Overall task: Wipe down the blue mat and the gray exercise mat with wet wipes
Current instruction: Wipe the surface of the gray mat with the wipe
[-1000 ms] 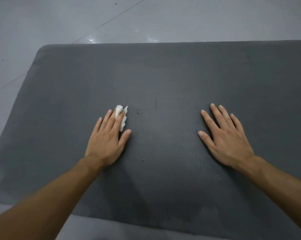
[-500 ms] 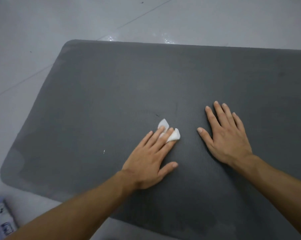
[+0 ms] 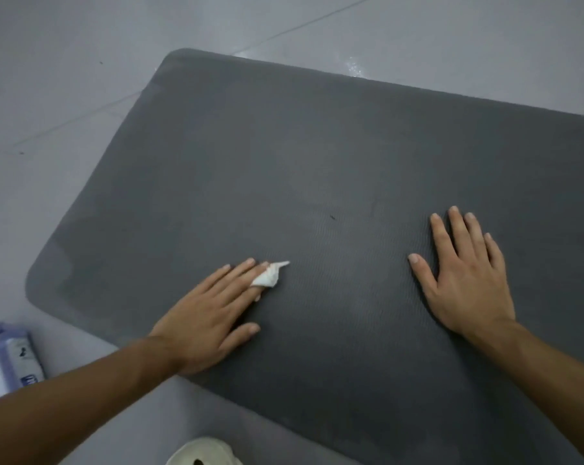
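A pack [image 3: 8, 360] lies on the floor [image 3: 65, 95], near left. On the mat [image 3: 317, 146], the wipe [image 3: 268, 278] is pressed under straight fingers [image 3: 237, 275] of the left hand [image 3: 210, 317], not gripped. The right hand [image 3: 465, 276] is laid flat, open. The barely covered wipe could be slipped off, leaving streaks unwiped.

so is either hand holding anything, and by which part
Nothing gripped: left hand pins the wipe to the mat under straight fingertips; right hand lies bare.
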